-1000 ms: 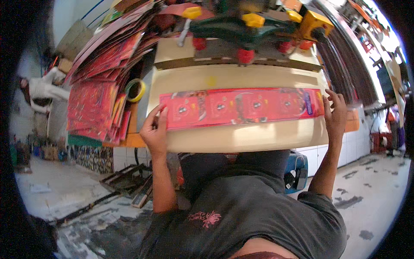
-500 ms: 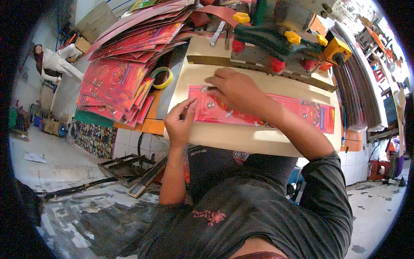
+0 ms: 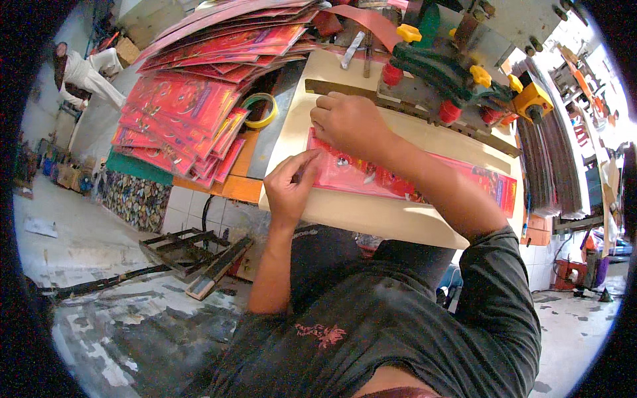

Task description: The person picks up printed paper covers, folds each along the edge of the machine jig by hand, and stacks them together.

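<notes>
A long red printed sheet in clear plastic [image 3: 346, 176] lies across the cream work board [image 3: 371, 215] in front of me. My left hand [image 3: 290, 189] is at its left end, thumb and forefinger pinched together on the edge. Over the sheet's upper left corner is my right hand [image 3: 348, 125], its fingers curled in. Whatever those fingers hold, if anything, is hidden. My right forearm crosses above the sheet and covers part of its middle. A metal bar [image 3: 424, 113] runs along the board just beyond the right hand.
Stacked red printed sheets [image 3: 179, 113] stand to the left, beside a yellow tape roll [image 3: 260, 111]. Behind the bar is a machine with yellow knobs [image 3: 481, 76] and red round parts [image 3: 450, 111]. Dark stacked boards [image 3: 539, 152] are at right. A person in white [image 3: 93, 79] is far left.
My right hand has shifted left along the sheet to its upper left corner. My left hand stays at the left edge. The whole view has moved slightly.
</notes>
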The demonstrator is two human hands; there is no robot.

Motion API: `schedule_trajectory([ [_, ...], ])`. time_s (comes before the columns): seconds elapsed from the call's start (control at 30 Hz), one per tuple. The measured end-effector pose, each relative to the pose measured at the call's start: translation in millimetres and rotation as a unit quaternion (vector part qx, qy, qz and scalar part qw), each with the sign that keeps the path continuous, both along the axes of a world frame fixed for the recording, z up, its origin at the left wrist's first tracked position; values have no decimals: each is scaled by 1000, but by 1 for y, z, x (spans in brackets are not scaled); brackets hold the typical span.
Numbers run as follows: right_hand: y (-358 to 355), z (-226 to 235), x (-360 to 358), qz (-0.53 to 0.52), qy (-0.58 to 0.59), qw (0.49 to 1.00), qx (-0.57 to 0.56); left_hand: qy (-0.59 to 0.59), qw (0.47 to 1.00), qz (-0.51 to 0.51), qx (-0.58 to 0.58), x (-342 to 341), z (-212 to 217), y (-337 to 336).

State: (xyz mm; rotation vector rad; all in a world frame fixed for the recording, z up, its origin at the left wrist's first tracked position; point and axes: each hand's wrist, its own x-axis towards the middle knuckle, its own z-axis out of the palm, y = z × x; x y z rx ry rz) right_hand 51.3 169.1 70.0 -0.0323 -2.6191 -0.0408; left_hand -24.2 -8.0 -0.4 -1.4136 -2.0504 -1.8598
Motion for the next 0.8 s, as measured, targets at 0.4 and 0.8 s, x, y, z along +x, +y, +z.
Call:
schedule_trajectory([
  [0.4,3,18,38,72,117,860,-491,-252,962,-100,11,-11,2,2],
  [0.8,-25,83,269,-67,-111,990,-54,-210,964,-147,71,-96,-46,-45],
])
